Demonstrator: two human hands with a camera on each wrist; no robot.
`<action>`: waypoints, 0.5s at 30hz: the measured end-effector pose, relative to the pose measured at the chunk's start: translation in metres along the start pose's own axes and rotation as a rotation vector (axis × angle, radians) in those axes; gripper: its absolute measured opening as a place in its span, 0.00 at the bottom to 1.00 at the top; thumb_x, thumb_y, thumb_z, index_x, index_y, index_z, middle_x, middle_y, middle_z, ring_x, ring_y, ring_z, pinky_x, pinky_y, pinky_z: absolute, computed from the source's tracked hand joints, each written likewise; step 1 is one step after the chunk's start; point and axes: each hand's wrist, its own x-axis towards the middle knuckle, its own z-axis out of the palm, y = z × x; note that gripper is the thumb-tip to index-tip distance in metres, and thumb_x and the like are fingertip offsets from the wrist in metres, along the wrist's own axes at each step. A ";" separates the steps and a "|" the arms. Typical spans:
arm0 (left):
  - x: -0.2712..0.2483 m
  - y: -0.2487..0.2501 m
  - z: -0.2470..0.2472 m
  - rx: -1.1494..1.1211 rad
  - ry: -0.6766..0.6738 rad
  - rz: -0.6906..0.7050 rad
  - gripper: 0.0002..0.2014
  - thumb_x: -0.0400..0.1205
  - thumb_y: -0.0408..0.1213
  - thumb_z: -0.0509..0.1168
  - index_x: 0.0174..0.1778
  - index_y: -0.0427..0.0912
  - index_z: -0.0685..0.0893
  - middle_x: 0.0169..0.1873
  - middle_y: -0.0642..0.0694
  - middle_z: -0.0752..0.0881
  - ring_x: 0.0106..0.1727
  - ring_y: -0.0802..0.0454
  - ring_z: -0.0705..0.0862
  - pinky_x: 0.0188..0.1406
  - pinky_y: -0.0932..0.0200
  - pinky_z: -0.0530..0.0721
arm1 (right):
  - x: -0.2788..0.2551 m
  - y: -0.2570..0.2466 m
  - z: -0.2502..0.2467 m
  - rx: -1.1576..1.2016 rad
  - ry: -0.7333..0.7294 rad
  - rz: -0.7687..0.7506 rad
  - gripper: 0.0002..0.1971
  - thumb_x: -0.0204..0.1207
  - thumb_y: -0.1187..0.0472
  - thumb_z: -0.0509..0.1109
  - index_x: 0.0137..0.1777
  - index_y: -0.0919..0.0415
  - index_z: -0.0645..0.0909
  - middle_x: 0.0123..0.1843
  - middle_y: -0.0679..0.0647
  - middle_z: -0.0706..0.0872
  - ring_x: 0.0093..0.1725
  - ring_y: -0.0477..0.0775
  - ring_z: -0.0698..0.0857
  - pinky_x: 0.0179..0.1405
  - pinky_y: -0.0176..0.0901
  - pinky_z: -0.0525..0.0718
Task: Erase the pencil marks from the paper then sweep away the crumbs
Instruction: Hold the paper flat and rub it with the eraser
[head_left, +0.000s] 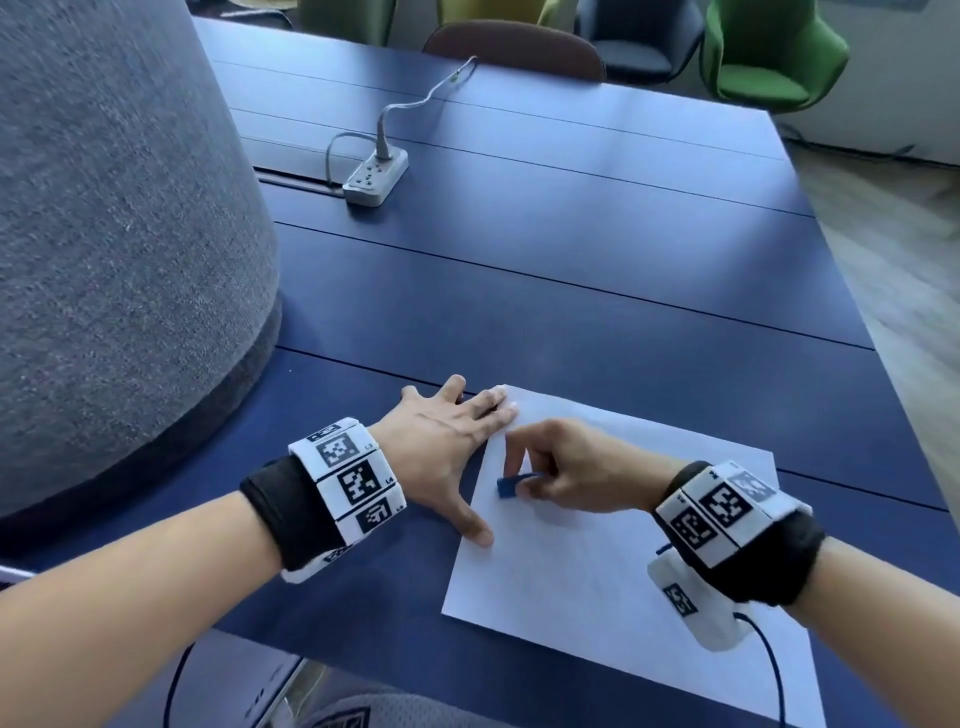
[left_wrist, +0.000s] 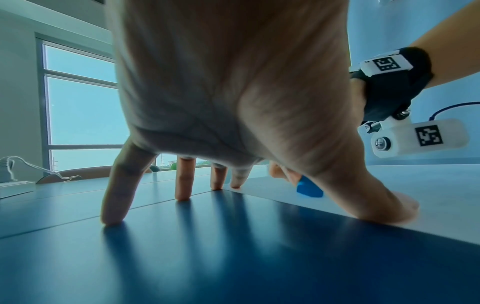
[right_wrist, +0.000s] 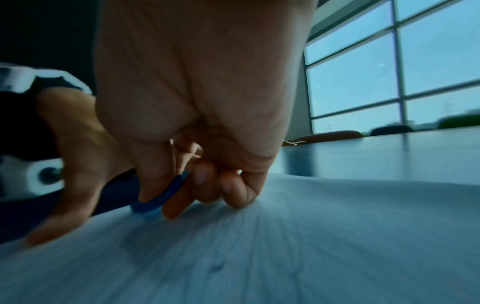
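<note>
A white sheet of paper (head_left: 613, 545) lies on the dark blue table (head_left: 545, 291), near its front edge. My left hand (head_left: 447, 447) is spread flat, with the thumb (left_wrist: 387, 207) and two fingertips pressing the paper's left edge (left_wrist: 337, 207) and the other fingers on the table. My right hand (head_left: 566, 462) pinches a small blue eraser (head_left: 506, 487) between thumb and fingers and holds its lower end against the paper near the upper left corner. The eraser (right_wrist: 158, 197) shows blurred in the right wrist view. Pencil marks and crumbs are too faint to make out.
A large grey fabric-covered drum (head_left: 114, 234) stands on the table at the left, close to my left wrist. A white power strip (head_left: 375, 179) with its cable lies farther back. Chairs (head_left: 769, 52) line the table's far side. The table's right edge (head_left: 852, 291) drops to the floor.
</note>
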 end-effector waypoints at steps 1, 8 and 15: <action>0.000 0.000 0.000 0.006 -0.002 0.005 0.68 0.57 0.80 0.69 0.86 0.53 0.42 0.84 0.59 0.45 0.69 0.47 0.57 0.48 0.48 0.67 | 0.002 0.001 -0.003 0.002 0.044 0.019 0.05 0.74 0.63 0.72 0.41 0.51 0.81 0.26 0.44 0.72 0.24 0.41 0.72 0.27 0.30 0.68; -0.002 0.002 0.000 0.043 -0.057 0.001 0.72 0.55 0.80 0.69 0.85 0.52 0.36 0.84 0.59 0.36 0.77 0.45 0.53 0.60 0.39 0.71 | -0.006 -0.002 0.008 0.005 0.012 -0.010 0.05 0.73 0.65 0.71 0.44 0.54 0.82 0.28 0.45 0.73 0.26 0.42 0.71 0.28 0.32 0.70; -0.002 0.002 -0.001 0.016 -0.069 0.002 0.72 0.55 0.79 0.71 0.86 0.52 0.36 0.84 0.58 0.36 0.78 0.41 0.52 0.61 0.36 0.70 | -0.003 -0.008 0.008 -0.015 0.086 -0.036 0.06 0.73 0.67 0.70 0.44 0.55 0.80 0.29 0.44 0.72 0.27 0.41 0.73 0.27 0.31 0.69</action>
